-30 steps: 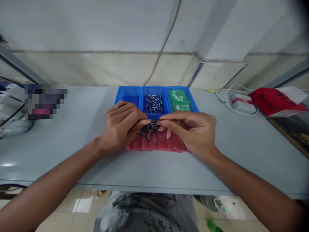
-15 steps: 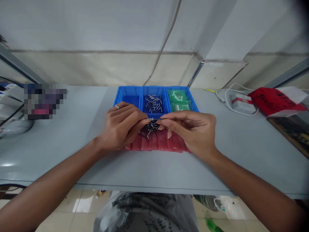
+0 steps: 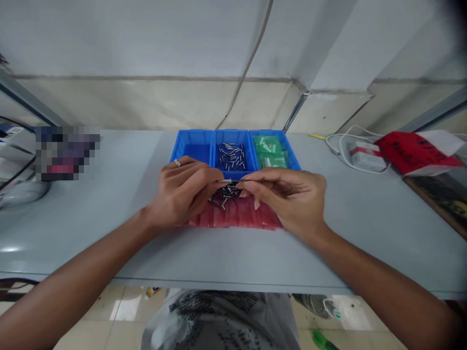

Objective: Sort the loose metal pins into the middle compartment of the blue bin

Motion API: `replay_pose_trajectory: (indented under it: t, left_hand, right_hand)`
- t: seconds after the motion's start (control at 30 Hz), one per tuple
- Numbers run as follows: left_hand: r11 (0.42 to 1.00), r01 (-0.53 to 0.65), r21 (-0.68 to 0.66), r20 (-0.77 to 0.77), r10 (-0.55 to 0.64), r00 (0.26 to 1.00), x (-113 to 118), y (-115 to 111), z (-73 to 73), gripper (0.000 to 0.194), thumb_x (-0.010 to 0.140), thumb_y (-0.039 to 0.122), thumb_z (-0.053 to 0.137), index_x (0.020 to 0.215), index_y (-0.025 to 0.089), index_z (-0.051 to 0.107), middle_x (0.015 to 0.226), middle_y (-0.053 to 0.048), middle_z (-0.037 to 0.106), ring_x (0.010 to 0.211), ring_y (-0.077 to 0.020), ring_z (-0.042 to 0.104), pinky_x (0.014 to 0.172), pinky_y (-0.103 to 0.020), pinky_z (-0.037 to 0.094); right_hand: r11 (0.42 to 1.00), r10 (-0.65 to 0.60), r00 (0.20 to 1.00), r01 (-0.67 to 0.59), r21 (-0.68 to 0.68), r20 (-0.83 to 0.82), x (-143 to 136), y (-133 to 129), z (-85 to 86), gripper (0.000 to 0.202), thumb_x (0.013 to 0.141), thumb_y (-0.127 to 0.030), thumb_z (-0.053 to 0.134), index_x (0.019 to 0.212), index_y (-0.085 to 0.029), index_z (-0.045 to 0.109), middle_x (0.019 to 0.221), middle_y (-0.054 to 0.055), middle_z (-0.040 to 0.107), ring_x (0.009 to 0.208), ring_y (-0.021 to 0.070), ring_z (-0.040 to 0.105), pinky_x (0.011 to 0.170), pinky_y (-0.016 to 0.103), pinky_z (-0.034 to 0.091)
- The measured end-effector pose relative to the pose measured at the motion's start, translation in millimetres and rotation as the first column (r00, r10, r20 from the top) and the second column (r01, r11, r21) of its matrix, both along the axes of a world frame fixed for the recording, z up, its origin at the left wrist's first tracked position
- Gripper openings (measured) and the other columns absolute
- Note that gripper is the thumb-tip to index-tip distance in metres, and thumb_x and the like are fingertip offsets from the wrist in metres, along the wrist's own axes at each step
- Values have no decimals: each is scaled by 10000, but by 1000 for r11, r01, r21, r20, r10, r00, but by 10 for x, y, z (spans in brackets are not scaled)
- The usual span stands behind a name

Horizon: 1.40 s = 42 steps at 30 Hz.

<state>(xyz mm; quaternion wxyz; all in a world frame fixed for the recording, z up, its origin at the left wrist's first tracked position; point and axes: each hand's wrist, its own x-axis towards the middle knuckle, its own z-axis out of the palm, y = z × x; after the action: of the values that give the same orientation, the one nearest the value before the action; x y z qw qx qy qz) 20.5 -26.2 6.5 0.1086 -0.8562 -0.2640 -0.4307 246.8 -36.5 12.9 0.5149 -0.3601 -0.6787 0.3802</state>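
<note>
The near part of the bench (image 3: 219,257) lies before the middle blue bin (image 3: 234,174), and on it, on the near side of that bin, are red plastic bags (image 3: 233,217). They look thin and limp, likely to slide or crumple if pushed; an edge would be the place to pinch one.

Between these bags and the middle blue bin is a heap of small metal parts (image 3: 225,192), jumbled at many angles. They are probably light, stiff and smooth, apt to roll or snag on one another, so a single shank is best picked out by the fingertips.

The slim part (image 3: 230,181) is held roughly level at the near rim of the middle blue bin. The left hand (image 3: 182,192) has its thumb and finger closed on one end; the right hand (image 3: 301,194) pinches the other end, its palm partly open. It looks rigid and narrow, giving little surface to grip; its exact form is too small to tell.

More metal parts (image 3: 232,157) lie inside the middle blue bin. Against its left side stands another blue bin (image 3: 197,151); against its right side, a third bin (image 3: 293,158) holds green packets (image 3: 269,146), seemingly soft-skinned around firmer contents, steadiest if taken by the body.
</note>
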Motion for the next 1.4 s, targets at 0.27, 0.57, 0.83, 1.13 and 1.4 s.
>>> replay_pose_trajectory:
  t: [0.27, 0.57, 0.83, 1.13, 1.4]
  left_hand:
    - [1000, -7, -25, -46, 6, 999, -22, -23, 16, 110, 945, 138, 587, 838, 160, 594, 754, -13, 697, 671, -123, 645, 674, -288, 479]
    - [999, -9, -32, -80, 7, 997, -8, -24, 27, 199, 978, 182, 518, 784, 182, 563, 746, -12, 695, 648, -118, 636, 654, -288, 473]
    - [999, -4, -51, -81, 0, 997, -18, -16, 6, 328, 1025, 248, 475, 705, 188, 515, 626, 9, 630, 577, -104, 606, 608, -276, 446]
    - [992, -120, -23, -38, 119, 992, -29, -7, -2, 344, 980, 198, 555, 642, 180, 497, 564, 35, 536, 486, -80, 421, 544, -268, 363]
    - [984, -176, -5, -26, 176, 984, -11, -5, 3, 346, 947, 167, 576, 609, 179, 503, 553, 37, 557, 466, -71, 409, 524, -259, 351]
  right_hand:
    - [998, -6, 1000, 6, 66, -7, -10, -1, -67, 125, 828, -207, 807, 930, -277, 805, 877, -35, 791, 658, 96, 708, 608, 228, 590]
    - [998, 20, 1000, -20, 58, -5, -18, -13, -60, 124, 832, -213, 804, 937, -276, 797, 861, -35, 783, 614, 103, 680, 554, 257, 560]
    - [983, 130, 979, -147, -106, -157, -18, 29, -74, 98, 853, -218, 781, 951, -231, 781, 806, 1, 777, 609, 131, 702, 484, 239, 550]
    - [974, 87, 948, -146, -173, -307, 16, 166, -36, 198, 936, -229, 667, 1118, -258, 739, 1142, 28, 772, 1015, 195, 743, 799, 331, 643]
    - [834, -66, 613, -400, 381, 787, 207, 206, -59, 237, 947, -171, 602, 1127, -224, 747, 1011, 52, 788, 882, 223, 743, 770, 366, 593]
